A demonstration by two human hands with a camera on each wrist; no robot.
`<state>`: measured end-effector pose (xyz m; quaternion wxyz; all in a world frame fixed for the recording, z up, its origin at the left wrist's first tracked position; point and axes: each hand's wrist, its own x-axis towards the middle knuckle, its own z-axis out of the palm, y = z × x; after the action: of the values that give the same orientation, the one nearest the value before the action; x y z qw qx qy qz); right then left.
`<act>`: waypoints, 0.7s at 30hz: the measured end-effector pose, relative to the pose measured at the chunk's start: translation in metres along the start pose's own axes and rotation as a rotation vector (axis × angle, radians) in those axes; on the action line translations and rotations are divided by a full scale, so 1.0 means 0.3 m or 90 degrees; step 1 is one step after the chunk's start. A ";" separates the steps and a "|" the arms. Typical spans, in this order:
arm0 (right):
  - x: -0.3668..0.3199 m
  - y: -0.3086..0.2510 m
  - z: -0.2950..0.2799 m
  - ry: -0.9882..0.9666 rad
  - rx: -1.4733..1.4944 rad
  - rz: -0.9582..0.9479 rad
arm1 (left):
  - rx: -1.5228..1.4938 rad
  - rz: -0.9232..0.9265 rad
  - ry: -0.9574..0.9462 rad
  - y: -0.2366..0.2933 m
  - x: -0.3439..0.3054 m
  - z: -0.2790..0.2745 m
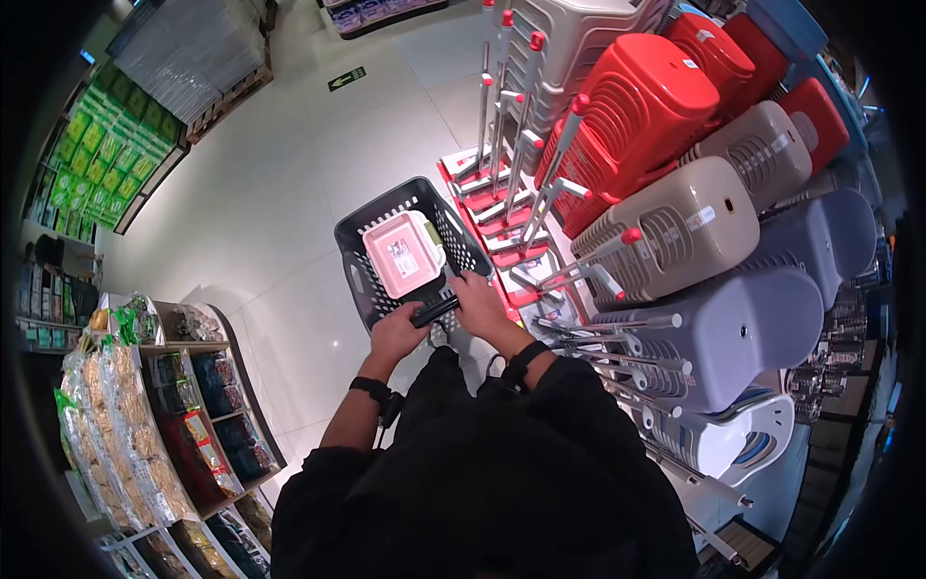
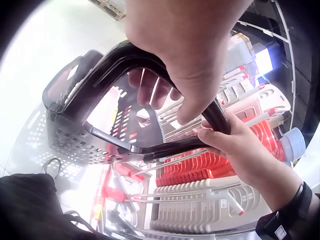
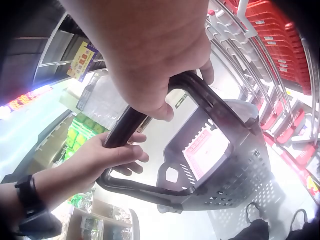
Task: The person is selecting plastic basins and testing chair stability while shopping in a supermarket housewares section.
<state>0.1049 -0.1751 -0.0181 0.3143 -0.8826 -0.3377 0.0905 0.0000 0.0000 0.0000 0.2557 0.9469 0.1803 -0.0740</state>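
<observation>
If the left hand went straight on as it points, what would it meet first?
Past the handle it grips, the left hand would probably meet the pink box in the basket; height is unclear, so it might pass above.

Dark perforated basket [image 1: 359, 282], black handle [image 1: 437, 311] raised; pink labelled container [image 1: 397, 253] inside.

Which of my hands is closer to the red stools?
Right. Your right hand grips the basket handle on the side toward the red stools; your left hand grips it on the opposite side, farther from them.
</observation>
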 end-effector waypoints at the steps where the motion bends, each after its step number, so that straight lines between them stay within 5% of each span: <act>1: 0.004 0.011 -0.003 0.020 -0.003 -0.012 | -0.007 0.015 0.006 0.005 0.006 0.002; 21: 0.252 -0.053 0.063 0.010 0.005 0.094 | 0.034 0.061 -0.157 -0.149 0.302 -0.185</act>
<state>0.1466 -0.1072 -0.0191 0.3128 -0.9047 -0.2686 0.1077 0.0694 0.0918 0.0062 0.2538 0.9445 0.1002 -0.1827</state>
